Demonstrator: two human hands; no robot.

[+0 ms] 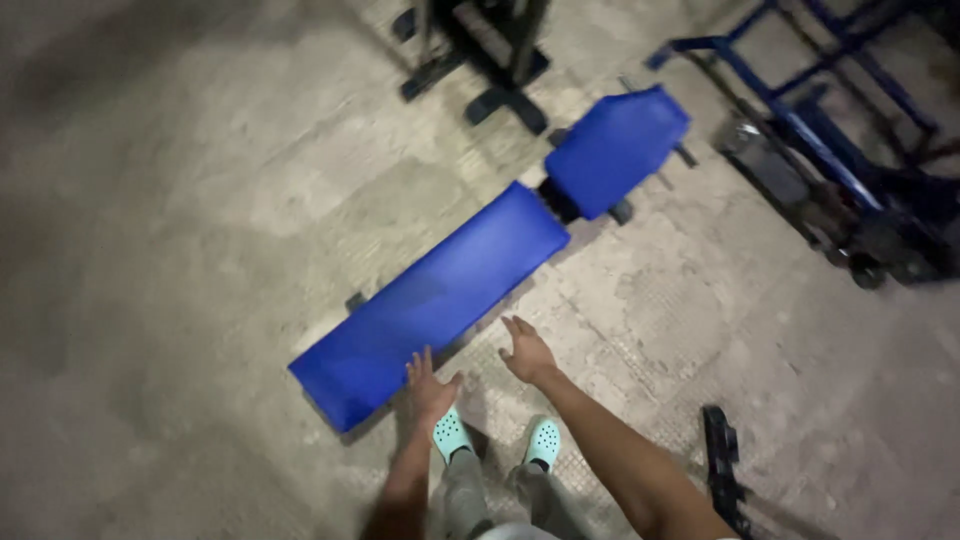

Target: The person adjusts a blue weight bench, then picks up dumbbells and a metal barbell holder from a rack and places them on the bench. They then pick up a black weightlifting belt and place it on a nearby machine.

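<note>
**Both hands out over the near end of the bench**

The floor (180, 200) is rough, stained concrete, and everything here I place from the bench (440, 295). The bench is the biggest thing in front of me: a long blue pad lying low on the floor, with a shorter blue seat pad (617, 150) beyond its far end, tilted a little. Its long axis runs on a slant, from the near end at my lower left up and away to my right.

Right of the bench's far end stands a blue metal frame (820, 130) with dark parts at its foot. Beyond the far end, straight ahead, is a black stand (480, 60) on flat feet. Well to the right of the near end, by my right arm, a small black piece (722, 460) lies on the floor; I cannot tell what it is.

My left hand (428, 385) is spread flat, fingers apart, gripping nothing, over the near corner of the bench; whether it touches the edge I cannot tell. My right hand (527, 350) is also spread wide and empty, just off the bench's long side, over bare floor. The left is the nearer of the two to the pad.

My feet, in pale green clogs (498, 438), stand just short of the near end, below my hands.
</note>
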